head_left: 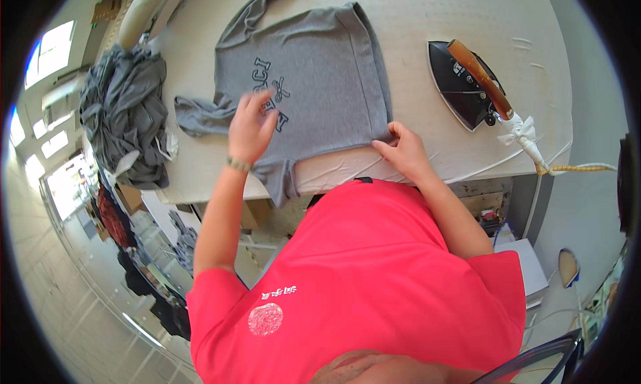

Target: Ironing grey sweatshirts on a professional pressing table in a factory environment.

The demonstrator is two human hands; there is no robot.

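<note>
And here's the grey sweatshirt (320, 70), laid out on the table, dark-outlined lettering across it, hem band toward the right, body fairly smooth, sleeves loosely bent! The right hand (404, 154) has the near hem corner pinched between thumb and fingers. The left hand (252, 125), blurred, fingers loosely spread, is over the lettering; whether it touches, I can't tell. Pale, lightly creased cloth covers the table (427, 14). A black iron (457, 90) with a brown handle sits right, a crumpled grey garment pile (123, 110) left, bright windows (55, 50) beyond.
</note>
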